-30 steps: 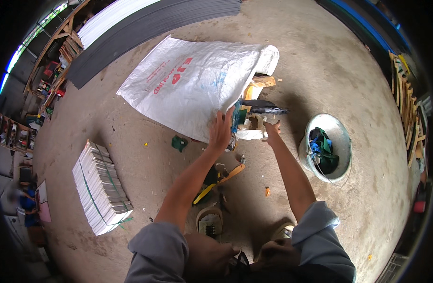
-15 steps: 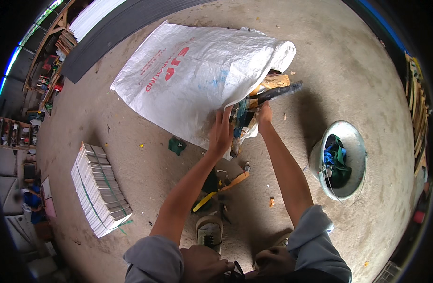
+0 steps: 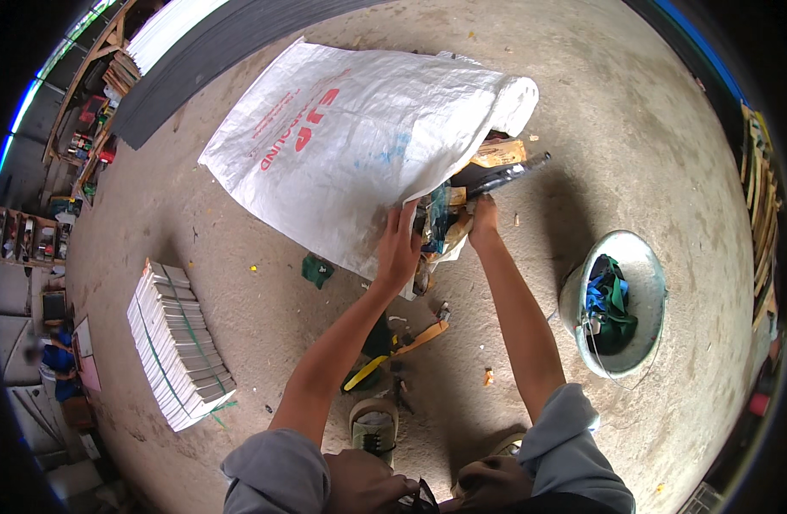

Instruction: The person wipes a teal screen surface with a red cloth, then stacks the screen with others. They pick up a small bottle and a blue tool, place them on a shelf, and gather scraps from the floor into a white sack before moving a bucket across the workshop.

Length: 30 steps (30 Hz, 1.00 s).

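A white woven sack (image 3: 333,128) with red print lies on the floor, its mouth toward the right and scraps spilling out. My left hand (image 3: 398,248) grips the near edge of the mouth, fingers along the fabric. At the opening, my right hand (image 3: 484,223) is closed among the scraps; its fingertips are hidden, so what it holds cannot be made out. A glossy black tube-like piece (image 3: 500,177) sticks out just above it. Around it are a tan scrap (image 3: 500,153) and crumpled dark blue-green plastic (image 3: 436,214).
A metal bucket (image 3: 650,300) with green and blue cloth-like pieces stands at right. A strapped stack of pale boards (image 3: 178,343) lies at left. Near my feet are a yellow strip (image 3: 365,373), an orange-tan strip (image 3: 425,337) and a dark green scrap (image 3: 317,270).
The black tube-like piece has settled slightly lower against the scraps, and my right hand has shifted a little downward with it. My left hand stays on the sack's edge.
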Motion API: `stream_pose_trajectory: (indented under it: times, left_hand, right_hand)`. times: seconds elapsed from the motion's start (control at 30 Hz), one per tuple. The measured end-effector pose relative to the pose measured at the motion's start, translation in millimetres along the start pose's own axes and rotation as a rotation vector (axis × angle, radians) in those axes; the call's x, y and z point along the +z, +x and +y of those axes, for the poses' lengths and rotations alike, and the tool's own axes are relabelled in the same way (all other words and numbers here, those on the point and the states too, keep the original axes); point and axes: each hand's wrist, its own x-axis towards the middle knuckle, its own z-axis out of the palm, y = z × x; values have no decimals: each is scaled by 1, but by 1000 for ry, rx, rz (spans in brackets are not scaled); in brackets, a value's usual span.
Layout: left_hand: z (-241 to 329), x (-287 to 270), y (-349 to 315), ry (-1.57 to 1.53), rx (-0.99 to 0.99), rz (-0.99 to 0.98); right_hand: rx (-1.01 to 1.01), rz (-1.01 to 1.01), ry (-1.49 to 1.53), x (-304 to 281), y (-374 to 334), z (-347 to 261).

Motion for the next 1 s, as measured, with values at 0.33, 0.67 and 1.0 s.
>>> stream_pose_trajectory:
  times: [0.33,0.67,1.0]
  left_hand:
    - [38,-46,-4,-40,-16,-7]
    - [262,-314,131,-224,-86,404]
    - [417,-572,211,-362,78,557]
  right_hand:
    - [-5,155,-661,18,-51,-41]
    - [-253,98,-996,179,-232,-362]
    - [-39,-563,-633,323,-433,-628]
